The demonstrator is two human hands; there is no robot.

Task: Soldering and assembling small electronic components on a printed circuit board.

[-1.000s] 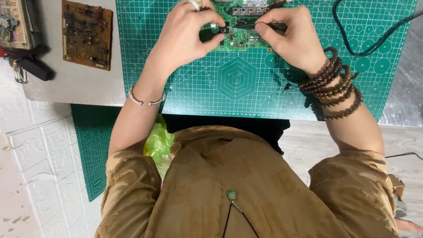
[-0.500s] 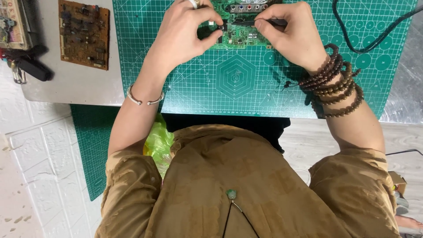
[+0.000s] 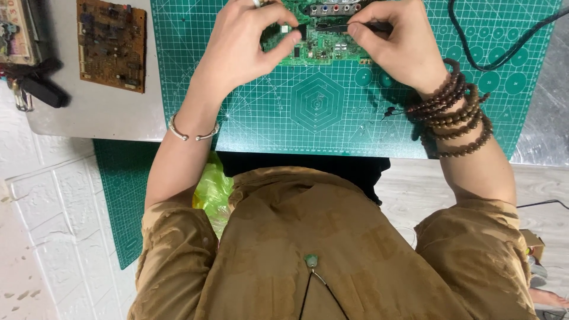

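Gripping green circuit board [image 3: 320, 44]: left hand [image 3: 249, 44], right hand [image 3: 394, 47] pinching black tool [image 3: 341, 27].

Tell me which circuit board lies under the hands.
The green circuit board on the cutting mat; the brown circuit board lies apart, left, on the grey table.

A crumpled yellow-green plastic bag [image 3: 212, 192] lies below the table's near edge beside the person's left arm, and a small brown cardboard box [image 3: 531, 244] shows partly on the floor at the far right; no labels, signs or screens can be made out.
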